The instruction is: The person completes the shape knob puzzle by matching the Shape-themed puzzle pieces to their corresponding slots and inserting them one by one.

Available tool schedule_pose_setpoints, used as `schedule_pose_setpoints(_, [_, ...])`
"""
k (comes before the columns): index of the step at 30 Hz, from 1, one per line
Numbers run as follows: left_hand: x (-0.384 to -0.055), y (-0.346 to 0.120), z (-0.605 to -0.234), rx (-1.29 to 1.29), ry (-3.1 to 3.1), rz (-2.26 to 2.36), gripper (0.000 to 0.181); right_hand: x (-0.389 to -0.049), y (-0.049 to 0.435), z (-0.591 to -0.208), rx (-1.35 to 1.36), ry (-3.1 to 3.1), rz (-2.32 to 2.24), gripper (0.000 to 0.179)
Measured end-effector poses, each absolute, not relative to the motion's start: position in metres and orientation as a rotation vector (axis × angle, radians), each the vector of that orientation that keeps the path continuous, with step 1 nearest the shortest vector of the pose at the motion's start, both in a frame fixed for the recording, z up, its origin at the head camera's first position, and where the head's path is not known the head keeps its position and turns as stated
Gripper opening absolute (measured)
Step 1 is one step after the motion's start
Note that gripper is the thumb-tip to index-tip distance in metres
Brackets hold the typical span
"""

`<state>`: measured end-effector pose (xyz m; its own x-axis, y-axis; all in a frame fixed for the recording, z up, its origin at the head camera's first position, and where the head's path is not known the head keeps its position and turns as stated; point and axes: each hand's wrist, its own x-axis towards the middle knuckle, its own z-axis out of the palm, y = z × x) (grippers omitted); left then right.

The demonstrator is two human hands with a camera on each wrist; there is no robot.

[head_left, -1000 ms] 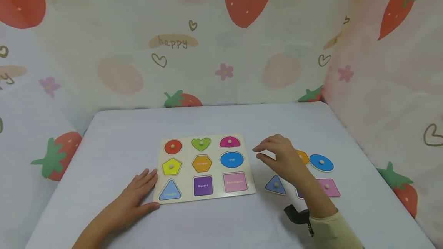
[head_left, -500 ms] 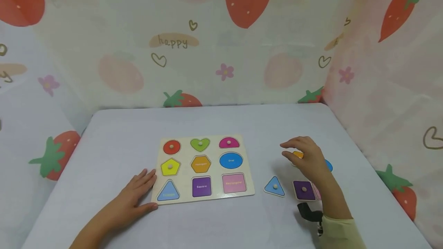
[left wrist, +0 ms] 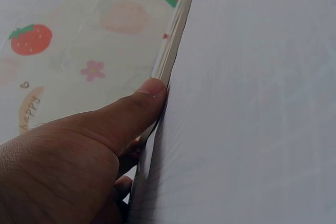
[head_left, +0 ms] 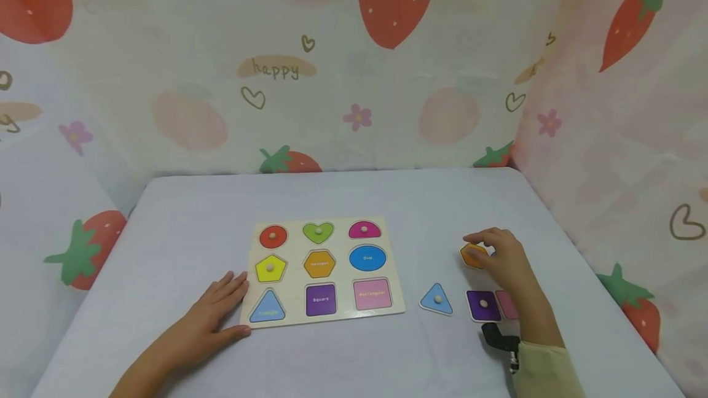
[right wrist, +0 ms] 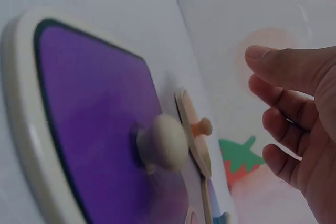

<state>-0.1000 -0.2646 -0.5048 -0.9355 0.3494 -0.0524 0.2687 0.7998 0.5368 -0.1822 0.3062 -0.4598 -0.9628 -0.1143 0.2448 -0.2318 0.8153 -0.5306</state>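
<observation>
My right hand [head_left: 503, 260] is over an orange hexagon puzzle piece [head_left: 467, 262] at the table's right, thumb and fingers bent toward it. In the right wrist view the fingertips stand apart from the hexagon's small knob, with nothing between them; a purple square piece [right wrist: 100, 114] with a round knob looms close. My left hand [head_left: 212, 312] rests at the left edge of the wooden puzzle board [head_left: 345, 296], its fingers extended and thumb [left wrist: 142, 103] touching the edge. Red circle, green heart, magenta half-circle and yellow pentagon pieces sit in the board's upper left and top places.
A blue triangle piece [head_left: 434, 306] lies right of the board. A pink rectangle piece [head_left: 507, 304], partly behind my right forearm, adjoins the purple square. Part of a blue piece [right wrist: 223, 216] shows beyond the hexagon. Strawberry-patterned cloth [head_left: 332, 78] hangs behind the white table.
My right hand has moved rightward from beside the board, then lowered over the orange hexagon piece, uncovering the purple square and covering the blue oval. The left hand has stayed at the board.
</observation>
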Motion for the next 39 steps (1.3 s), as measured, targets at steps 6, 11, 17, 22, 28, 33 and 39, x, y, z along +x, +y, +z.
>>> schedule_pose_setpoints(6, [-0.101, -0.265, -0.507, 0.473, 2.828, 0.805, 0.096, -0.186, 0.315, -0.469, 0.153, -2.890, 0.846, 0.025])
schedule_pose_setpoints(11, [-0.102, -0.265, -0.506, 0.506, 2.850, 0.801, 0.096, -0.191, 0.319, -0.476, 0.142, -2.914, 0.835, 0.025])
schedule_pose_setpoints(17, [-0.102, -0.265, -0.504, 0.508, 2.851, 0.793, 0.096, -0.193, 0.321, -0.483, 0.093, -2.955, 0.811, 0.026])
schedule_pose_setpoints(22, [-0.102, -0.265, -0.506, 0.487, 2.838, 0.781, 0.096, -0.192, 0.320, -0.483, 0.059, -2.967, 0.787, 0.024])
schedule_pose_setpoints(28, [-0.102, -0.265, -0.507, 0.482, 2.839, 0.778, 0.096, -0.193, 0.322, -0.483, 0.058, -2.971, 0.770, 0.021])
schedule_pose_setpoints(33, [-0.102, -0.266, -0.507, 0.484, 2.840, 0.778, 0.096, -0.193, 0.322, -0.484, 0.044, -2.980, 0.784, 0.021])
schedule_pose_setpoints(39, [-0.101, -0.265, -0.507, 0.499, 2.841, 0.781, 0.096, -0.193, 0.320, -0.481, 0.023, -2.975, 0.811, 0.020])
